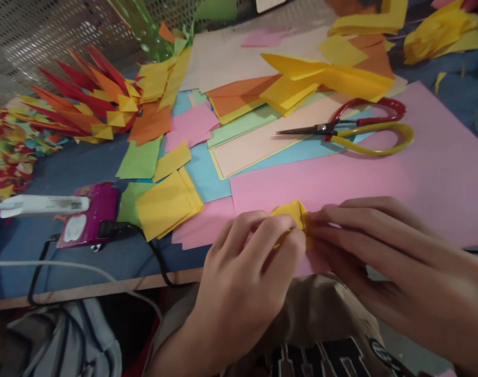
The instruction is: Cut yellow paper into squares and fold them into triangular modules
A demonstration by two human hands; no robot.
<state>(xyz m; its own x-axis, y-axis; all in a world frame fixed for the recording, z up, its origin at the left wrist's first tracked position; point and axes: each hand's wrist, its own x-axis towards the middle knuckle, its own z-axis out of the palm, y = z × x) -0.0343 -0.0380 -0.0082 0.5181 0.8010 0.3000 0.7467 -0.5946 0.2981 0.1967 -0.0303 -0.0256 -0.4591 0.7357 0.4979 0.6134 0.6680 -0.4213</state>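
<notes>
A small piece of folded yellow paper (299, 210) is pinched between my two hands at the near edge of the table, above a pink sheet (274, 186). My left hand (252, 262) closes its thumb and fingers on the paper's left side. From the right, my right hand (384, 246) presses its fingertips against the other side. My fingers cover much of the paper, so the folds are only partly visible. Scissors (325, 129) with one red and one yellow handle lie beyond my hands on the coloured sheets, blades pointing left.
Stacked yellow squares (169, 204) lie left of my hands. Further left are a purple power adapter (99, 214), a white plug (46, 205) and loose cables. A red, orange and yellow spiky paper piece (101, 99) stands behind, near a green bottle (148, 31). Larger folded yellow paper (325, 78) lies behind the scissors.
</notes>
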